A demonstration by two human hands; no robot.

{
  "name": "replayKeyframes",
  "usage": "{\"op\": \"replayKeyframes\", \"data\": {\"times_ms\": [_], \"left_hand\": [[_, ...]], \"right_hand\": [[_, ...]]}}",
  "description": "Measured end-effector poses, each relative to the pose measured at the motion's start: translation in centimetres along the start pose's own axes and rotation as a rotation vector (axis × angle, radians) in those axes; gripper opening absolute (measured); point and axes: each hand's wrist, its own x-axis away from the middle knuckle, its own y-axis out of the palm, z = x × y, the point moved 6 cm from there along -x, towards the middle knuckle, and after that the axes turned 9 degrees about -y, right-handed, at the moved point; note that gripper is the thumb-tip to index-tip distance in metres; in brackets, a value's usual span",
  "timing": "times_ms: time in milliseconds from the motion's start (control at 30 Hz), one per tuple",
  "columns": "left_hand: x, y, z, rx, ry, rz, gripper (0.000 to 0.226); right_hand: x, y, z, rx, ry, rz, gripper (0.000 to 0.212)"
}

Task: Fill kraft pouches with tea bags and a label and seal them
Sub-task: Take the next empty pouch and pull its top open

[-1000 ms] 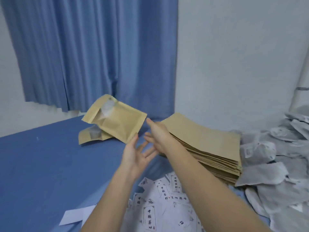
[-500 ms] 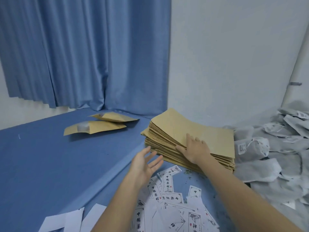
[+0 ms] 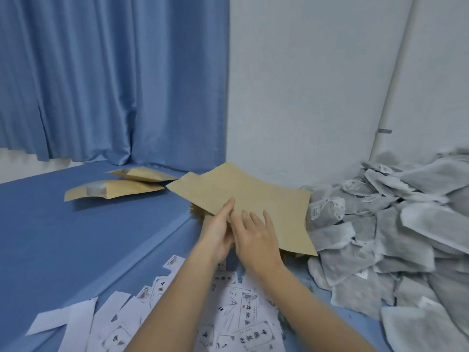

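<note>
A flat, plain kraft pouch [image 3: 243, 199] is tilted up off the stack of empty pouches [image 3: 196, 212], of which only a brown edge shows beneath it. Just left, two filled pouches [image 3: 119, 185] with clear windows lie overlapping on the blue bed surface [image 3: 76, 245], in front of the blue curtain [image 3: 114, 80]. A heap of grey tea bags [image 3: 385, 232] crowds the pouch's right edge, and printed white labels [image 3: 228, 318] are scattered under both forearms. The left hand [image 3: 218, 232] holds the pouch's near edge, fingers beneath, thumb laid along the top. The right hand [image 3: 256, 235] rests on the pouch with fingers straight and spread, touching the left hand. The raised pouch hides most of the stack.
</note>
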Motion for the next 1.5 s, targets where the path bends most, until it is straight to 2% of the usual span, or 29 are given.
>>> {"op": "replayKeyframes", "data": {"times_ms": [67,100,233,333,400,433,500,567,633,733,800,867,967,1067,1133,1233,1267,1367,1500], "left_hand": [[1.0,0.2,-0.2,-0.008,0.038,0.093,0.035],[1.6,0.3,-0.2,-0.049,0.070,0.142,0.033],[5.5,1.6,0.5,-0.298,0.305,0.272,0.027],[9.0,3.3,1.5,-0.462,0.583,0.282,0.028],[11.4,4.9,1.8,-0.689,0.789,0.255,0.039],[12.4,5.7,1.7,-0.817,0.890,0.223,0.059],[14.4,7.2,1.1,-1.070,1.036,0.206,0.096],[15.7,7.7,0.2,-1.309,1.140,0.337,0.103],[16.0,7.5,-1.1,-1.518,1.184,0.437,0.100],[15.3,6.5,-3.7,-1.716,1.126,0.464,0.100],[14.6,5.9,-5.7,-1.867,1.037,0.429,0.103],[13.6,5.1,-7.6,-1.977,0.849,0.269,0.104],[12.8,4.2,-9.9,-1.925,0.484,-0.045,0.110],[12.8,4.5,-11.4,-1.819,0.330,-0.260,0.126],[12.9,5.6,-11.8,-1.583,0.309,-0.318,0.114],[12.6,7.6,-11.6,-1.119,0.380,-0.170,0.066],[12.3,8.0,-11.7,-1.065,0.376,-0.093,0.053],[11.9,9.0,-12.4,-1.197,0.388,0.109,0.043],[12.6,9.9,-13.4,-1.409,0.480,0.189,0.042]], "right_hand": [[0.8,-1.1,-0.3,-0.089,0.006,-0.079,0.037],[1.2,-1.2,-0.2,-0.222,0.012,-0.137,0.037],[1.7,-5.0,0.4,-0.959,0.035,-0.209,0.055],[2.4,-8.5,1.5,-1.383,0.247,-0.230,0.064],[3.1,-10.9,2.8,-1.613,0.396,-0.116,0.056],[3.4,-12.3,3.4,-1.716,0.456,-0.048,0.051],[4.0,-14.7,4.8,-1.842,0.539,0.062,0.062],[5.0,-16.5,6.6,-1.873,0.648,0.158,0.068],[6.6,-17.6,8.4,-1.835,0.759,0.255,0.051],[9.3,-17.4,10.0,-1.598,0.821,0.217,0.023],[11.3,-16.0,10.4,-1.470,0.897,0.171,0.023],[13.2,-14.1,10.9,-1.452,1.027,0.177,0.022],[15.7,-11.4,11.2,-1.453,1.142,0.152,0.014],[17.5,-9.9,11.4,-1.425,1.173,0.119,0.009],[18.1,-9.4,11.3,-1.470,1.164,0.100,0.010],[18.4,-9.0,10.9,-1.530,1.132,0.015,0.014],[18.5,-9.0,10.8,-1.545,1.126,-0.006,0.014],[18.6,-8.9,10.9,-1.592,1.155,-0.026,0.021],[19.2,-8.0,11.6,-1.628,1.273,0.017,0.014]]}}
